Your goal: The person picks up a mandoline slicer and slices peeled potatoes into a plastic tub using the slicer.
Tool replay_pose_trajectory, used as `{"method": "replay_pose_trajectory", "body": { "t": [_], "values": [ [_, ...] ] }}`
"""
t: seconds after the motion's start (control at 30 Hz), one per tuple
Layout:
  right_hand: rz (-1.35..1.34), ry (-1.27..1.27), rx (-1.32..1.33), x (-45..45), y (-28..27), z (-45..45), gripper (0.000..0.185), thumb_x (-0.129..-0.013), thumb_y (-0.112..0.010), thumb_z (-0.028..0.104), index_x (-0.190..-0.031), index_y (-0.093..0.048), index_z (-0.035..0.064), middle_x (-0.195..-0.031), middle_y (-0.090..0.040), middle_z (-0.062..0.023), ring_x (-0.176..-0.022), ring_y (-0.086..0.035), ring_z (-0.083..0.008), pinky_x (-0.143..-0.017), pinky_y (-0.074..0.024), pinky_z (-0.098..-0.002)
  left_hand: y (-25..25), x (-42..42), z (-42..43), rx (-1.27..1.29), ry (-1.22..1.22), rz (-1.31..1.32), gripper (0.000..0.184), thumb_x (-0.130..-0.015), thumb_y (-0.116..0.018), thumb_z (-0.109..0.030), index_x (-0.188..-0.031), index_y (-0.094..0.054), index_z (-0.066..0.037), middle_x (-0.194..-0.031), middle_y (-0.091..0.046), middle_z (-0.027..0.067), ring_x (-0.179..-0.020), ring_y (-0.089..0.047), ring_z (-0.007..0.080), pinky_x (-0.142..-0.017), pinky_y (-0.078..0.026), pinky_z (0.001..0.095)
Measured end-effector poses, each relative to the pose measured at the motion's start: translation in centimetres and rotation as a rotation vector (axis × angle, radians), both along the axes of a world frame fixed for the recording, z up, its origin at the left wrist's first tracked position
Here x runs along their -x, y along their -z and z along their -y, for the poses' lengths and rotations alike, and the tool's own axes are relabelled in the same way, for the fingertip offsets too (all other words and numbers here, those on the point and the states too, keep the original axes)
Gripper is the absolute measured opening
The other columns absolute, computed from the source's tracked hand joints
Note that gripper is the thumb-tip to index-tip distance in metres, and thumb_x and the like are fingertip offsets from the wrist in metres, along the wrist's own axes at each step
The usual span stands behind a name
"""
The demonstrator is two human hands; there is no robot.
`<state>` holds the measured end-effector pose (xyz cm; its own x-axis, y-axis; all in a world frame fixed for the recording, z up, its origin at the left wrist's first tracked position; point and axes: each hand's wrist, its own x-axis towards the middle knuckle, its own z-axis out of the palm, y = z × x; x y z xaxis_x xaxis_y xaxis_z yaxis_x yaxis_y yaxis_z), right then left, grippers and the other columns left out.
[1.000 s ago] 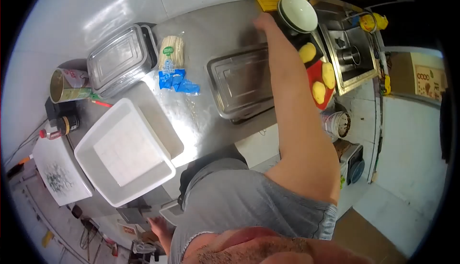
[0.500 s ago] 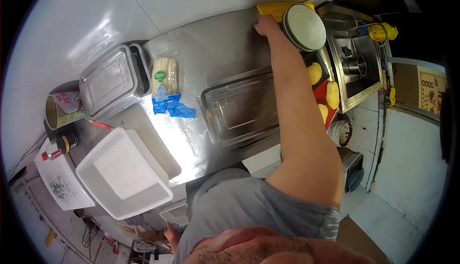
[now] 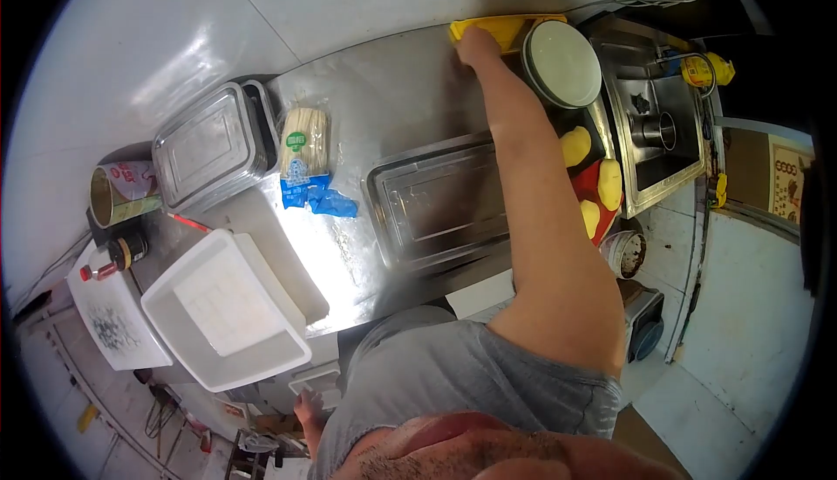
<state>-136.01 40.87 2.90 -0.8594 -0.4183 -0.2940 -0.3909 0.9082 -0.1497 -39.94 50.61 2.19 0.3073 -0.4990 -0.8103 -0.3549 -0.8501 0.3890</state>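
My right hand (image 3: 478, 47) reaches to the back of the metal counter. Its fingers are closed round the left end of a flat yellow plastic-looking thing (image 3: 516, 28) by the wall. What kind of thing it is, I cannot make out. Stacked pale bowls (image 3: 565, 64) stand just right of it and hide its right end. Down by my left side, beyond the counter's front edge, hangs my left hand (image 3: 307, 408). It is small and partly hidden, close to a pale container (image 3: 316, 381); its fingers do not show clearly.
Pale yellow peeled pieces (image 3: 575, 146) lie near a red surface (image 3: 603, 205) beside the metal sink (image 3: 649, 188). A rectangular metal tray lid (image 3: 401, 210), a pack of skewers (image 3: 305, 138), a white tub (image 3: 218, 367) and stacked metal trays (image 3: 207, 153) occupy the counter.
My right hand has shifted slightly left along the wall, and the yellow thing shows further out left of the bowls. The whole view has tilted a little.
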Motion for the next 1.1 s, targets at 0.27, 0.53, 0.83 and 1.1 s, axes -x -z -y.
{"method": "replay_pose_trajectory", "body": {
  "t": [0.27,0.53,0.83,1.1],
  "values": [
    [0.120,-0.394,0.062,-7.9,-0.3,6.2,0.032,-0.089,-0.060,0.022,-0.110,-0.070,0.0006,-0.116,-0.068,-0.0209,-0.108,-0.065,-0.0377,-0.093,-0.0512,-0.0456,-0.4,-0.1,0.2,-0.056,0.253,0.086,0.031,-0.093,-0.062,-0.025,-0.102,-0.062,0.005,-0.094,-0.068,0.0120,-0.076,-0.068,0.0226,-0.053,-0.051,0.0329],
    [0.284,-0.431,0.601,-14.8,-11.9,2.9,0.032,-0.085,-0.070,0.034,-0.088,-0.073,0.0021,-0.085,-0.071,-0.0179,-0.081,-0.069,-0.0287,-0.075,-0.0533,-0.0398,-1.2,0.2,-0.2,0.075,0.446,0.049,0.024,-0.093,-0.060,-0.021,-0.093,-0.062,0.003,-0.090,-0.067,0.0101,-0.068,-0.063,0.0176,-0.051,-0.048,0.0305],
    [0.902,-0.060,1.471,-8.7,-21.8,-5.7,0.028,-0.097,-0.063,0.021,-0.115,-0.062,-0.0007,-0.101,-0.068,-0.0061,-0.092,-0.065,-0.0162,-0.082,-0.0521,-0.0300,2.4,-4.2,1.4,0.205,0.452,0.192,0.034,-0.094,-0.061,-0.028,-0.104,-0.061,0.005,-0.079,-0.067,0.0158,-0.066,-0.064,0.0283,-0.059,-0.051,0.0395],
    [0.795,-0.116,1.479,-21.1,-28.4,-5.9,0.026,-0.095,-0.066,0.024,-0.108,-0.066,0.0019,-0.095,-0.068,-0.0071,-0.085,-0.065,-0.0155,-0.072,-0.0536,-0.0290,-5.3,-1.7,9.6,1.074,0.345,0.407,0.032,-0.093,-0.061,-0.008,-0.120,-0.052,0.006,-0.126,-0.049,0.0174,-0.101,-0.056,0.0244,-0.087,-0.049,0.0354]
  ]
}}
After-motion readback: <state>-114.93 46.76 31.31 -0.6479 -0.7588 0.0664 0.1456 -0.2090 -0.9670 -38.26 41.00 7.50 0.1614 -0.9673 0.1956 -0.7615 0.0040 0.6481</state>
